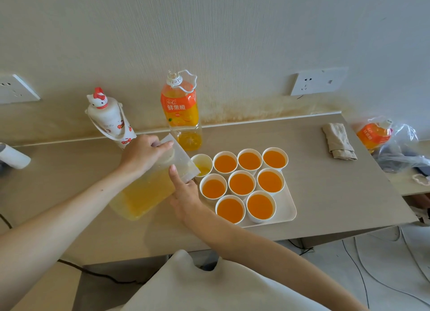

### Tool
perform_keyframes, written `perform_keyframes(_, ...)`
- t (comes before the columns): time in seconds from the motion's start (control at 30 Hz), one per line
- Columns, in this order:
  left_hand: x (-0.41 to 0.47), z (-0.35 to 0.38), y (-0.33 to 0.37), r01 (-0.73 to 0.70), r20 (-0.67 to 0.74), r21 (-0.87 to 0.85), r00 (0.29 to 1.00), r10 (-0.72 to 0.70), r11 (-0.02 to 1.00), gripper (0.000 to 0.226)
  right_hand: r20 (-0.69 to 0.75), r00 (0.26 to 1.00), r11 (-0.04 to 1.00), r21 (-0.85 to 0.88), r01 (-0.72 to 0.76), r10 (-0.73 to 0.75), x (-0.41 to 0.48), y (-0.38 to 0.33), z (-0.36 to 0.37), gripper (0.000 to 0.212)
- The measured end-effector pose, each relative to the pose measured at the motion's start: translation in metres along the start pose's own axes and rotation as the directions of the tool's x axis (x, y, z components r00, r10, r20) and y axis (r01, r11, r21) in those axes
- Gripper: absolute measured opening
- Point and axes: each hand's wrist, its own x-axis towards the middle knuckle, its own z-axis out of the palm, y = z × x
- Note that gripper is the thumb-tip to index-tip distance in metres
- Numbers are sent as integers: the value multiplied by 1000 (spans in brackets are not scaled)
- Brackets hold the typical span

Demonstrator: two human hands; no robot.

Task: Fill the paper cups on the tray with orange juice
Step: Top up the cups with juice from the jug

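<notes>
A white tray (289,214) on the table holds several paper cups, most of them brimming with orange juice (242,184). The far-left cup (203,164) has only a little juice at its bottom. A clear plastic pitcher (149,189) half full of juice is tilted with its spout over that cup. My left hand (142,153) grips the pitcher's top. My right hand (186,194) holds the pitcher's front near the spout, thumb raised against its side.
A large orange juice bottle (181,110) with its cap off stands behind the tray by the wall. A white cartoon flask (109,120) stands to its left. A folded cloth (338,141) and a bagged second bottle (381,136) lie at the right. The table's front edge is near me.
</notes>
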Motion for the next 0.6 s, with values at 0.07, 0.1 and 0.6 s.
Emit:
perform_keyframes(0.07,0,0,1,-3,-2,6,1000,3,1000,54,-16,1000,1000,-17,-17,17,0,0,1,110)
perform_keyframes(0.1,0,-1,1,-6,-3,11,1000,6,1000,54,-19,1000,1000,-20,-20,20,0,1,2,111)
perform_keyframes(0.6,1,-3,1,-31,-6,26,999,32,999,54,47,999,999,47,-10,8,-7,-5,2,99)
